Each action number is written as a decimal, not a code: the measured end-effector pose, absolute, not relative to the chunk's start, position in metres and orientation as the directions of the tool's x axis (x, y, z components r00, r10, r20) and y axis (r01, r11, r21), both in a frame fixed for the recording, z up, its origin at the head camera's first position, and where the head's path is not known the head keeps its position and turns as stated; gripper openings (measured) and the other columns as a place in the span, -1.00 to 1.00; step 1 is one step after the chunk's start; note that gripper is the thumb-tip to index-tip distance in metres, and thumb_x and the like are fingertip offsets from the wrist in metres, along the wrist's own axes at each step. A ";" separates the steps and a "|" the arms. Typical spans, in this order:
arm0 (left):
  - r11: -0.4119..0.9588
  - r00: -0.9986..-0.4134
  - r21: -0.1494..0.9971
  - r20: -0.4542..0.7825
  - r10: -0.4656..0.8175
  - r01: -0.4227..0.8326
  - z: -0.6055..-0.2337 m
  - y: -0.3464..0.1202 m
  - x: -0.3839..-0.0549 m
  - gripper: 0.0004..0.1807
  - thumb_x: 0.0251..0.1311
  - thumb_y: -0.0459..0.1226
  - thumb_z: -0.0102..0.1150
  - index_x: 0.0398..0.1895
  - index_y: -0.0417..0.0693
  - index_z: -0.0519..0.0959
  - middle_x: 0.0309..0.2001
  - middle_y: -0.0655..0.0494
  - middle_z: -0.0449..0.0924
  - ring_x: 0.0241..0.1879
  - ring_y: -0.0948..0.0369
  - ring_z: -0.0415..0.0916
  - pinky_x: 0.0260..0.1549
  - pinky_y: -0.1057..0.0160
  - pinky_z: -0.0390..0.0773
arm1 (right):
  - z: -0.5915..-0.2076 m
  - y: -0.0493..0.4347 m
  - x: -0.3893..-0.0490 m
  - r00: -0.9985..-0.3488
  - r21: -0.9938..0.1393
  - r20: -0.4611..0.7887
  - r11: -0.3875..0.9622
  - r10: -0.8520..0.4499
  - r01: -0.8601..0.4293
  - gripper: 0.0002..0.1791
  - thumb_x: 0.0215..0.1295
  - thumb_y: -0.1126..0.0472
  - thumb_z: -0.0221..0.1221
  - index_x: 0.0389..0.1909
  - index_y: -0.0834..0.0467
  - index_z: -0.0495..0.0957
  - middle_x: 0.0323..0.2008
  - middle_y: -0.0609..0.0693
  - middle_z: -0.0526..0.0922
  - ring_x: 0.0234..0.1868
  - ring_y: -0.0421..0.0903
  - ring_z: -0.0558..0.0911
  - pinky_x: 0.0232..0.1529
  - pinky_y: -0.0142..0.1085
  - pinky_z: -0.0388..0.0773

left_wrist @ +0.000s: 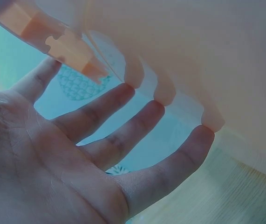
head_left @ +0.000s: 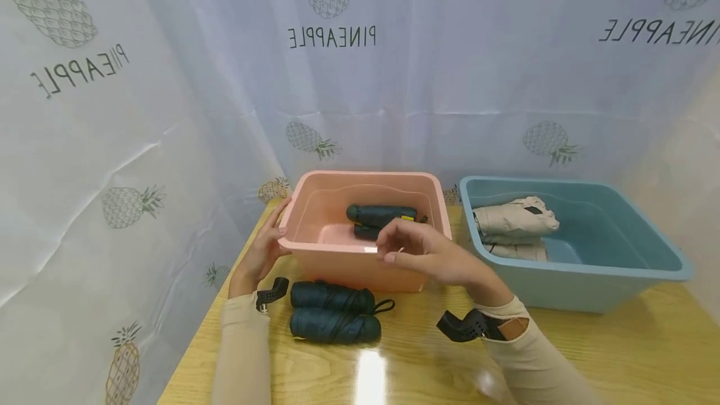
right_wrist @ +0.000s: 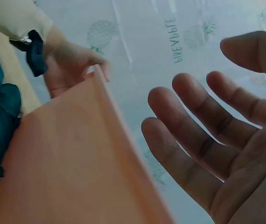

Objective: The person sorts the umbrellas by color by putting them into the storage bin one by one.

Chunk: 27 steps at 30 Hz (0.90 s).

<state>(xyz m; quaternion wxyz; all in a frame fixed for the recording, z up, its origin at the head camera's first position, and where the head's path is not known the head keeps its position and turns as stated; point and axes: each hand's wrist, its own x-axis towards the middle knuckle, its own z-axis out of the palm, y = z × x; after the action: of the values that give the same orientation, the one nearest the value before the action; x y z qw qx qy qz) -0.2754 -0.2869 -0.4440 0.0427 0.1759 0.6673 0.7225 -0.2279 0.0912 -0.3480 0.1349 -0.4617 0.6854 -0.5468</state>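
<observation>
My left hand (head_left: 261, 252) holds the left rim of a pink plastic bin (head_left: 360, 267), its thumb at the rim. In the left wrist view its fingertips (left_wrist: 202, 135) press the bin's outer wall. My right hand (head_left: 430, 252) hovers at the bin's front rim with relaxed, loosely bent fingers and nothing in them. Inside the bin lie two dark green folded umbrellas (head_left: 382, 214), partly behind the right hand. Two more dark green folded umbrellas (head_left: 334, 325) lie side by side on the table before the bin, one with a strap loop.
A blue bin (head_left: 590, 286) stands to the right of the pink one, with beige folded umbrellas (head_left: 514, 219) at its left end. Both bins sit on a wooden table (head_left: 405, 374). A pineapple-print curtain (head_left: 394, 92) hangs behind and to the left.
</observation>
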 end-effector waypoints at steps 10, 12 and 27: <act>-0.110 -0.935 0.979 0.196 0.295 0.170 -0.444 -0.288 -0.275 -0.16 0.35 -0.20 -0.17 0.69 0.29 -0.13 0.60 -0.27 -0.03 0.31 0.09 0.47 0.03 0.04 0.61 | -0.404 0.079 -0.215 -0.509 -0.863 0.183 0.111 -0.841 -0.492 -0.82 0.52 0.19 0.13 0.03 0.13 0.53 -0.11 0.16 0.66 -0.10 -0.14 0.68 -0.03 -0.25 0.67; -0.108 -0.935 0.979 0.196 0.295 0.172 -0.444 -0.288 -0.274 -0.15 0.35 -0.19 -0.17 0.69 0.25 -0.15 0.60 -0.28 -0.03 0.28 0.14 0.49 0.03 0.03 0.61 | -0.413 0.077 -0.214 -0.525 -0.843 0.148 0.170 -0.838 -0.510 -0.82 0.50 0.16 0.16 0.03 0.08 0.54 -0.11 0.13 0.68 -0.09 -0.21 0.68 -0.02 -0.26 0.66; -0.105 -0.929 0.978 0.202 0.310 0.177 -0.445 -0.287 -0.278 -0.16 0.35 -0.20 -0.19 0.69 0.29 -0.15 0.61 -0.27 -0.07 0.32 0.15 0.47 0.06 0.00 0.59 | -0.448 0.069 -0.210 -0.536 -0.744 0.013 0.350 -0.844 -0.569 -0.76 0.44 0.12 0.23 0.03 0.12 0.58 -0.08 -0.03 0.69 -0.11 -0.35 0.62 -0.02 -0.35 0.63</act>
<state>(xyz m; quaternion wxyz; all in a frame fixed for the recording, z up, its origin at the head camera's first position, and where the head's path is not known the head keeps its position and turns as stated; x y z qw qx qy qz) -0.2776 -0.2873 -0.4450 0.0459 0.1826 0.6673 0.7206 -0.2096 0.0692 -0.4481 0.1913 -0.4422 0.7990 -0.3599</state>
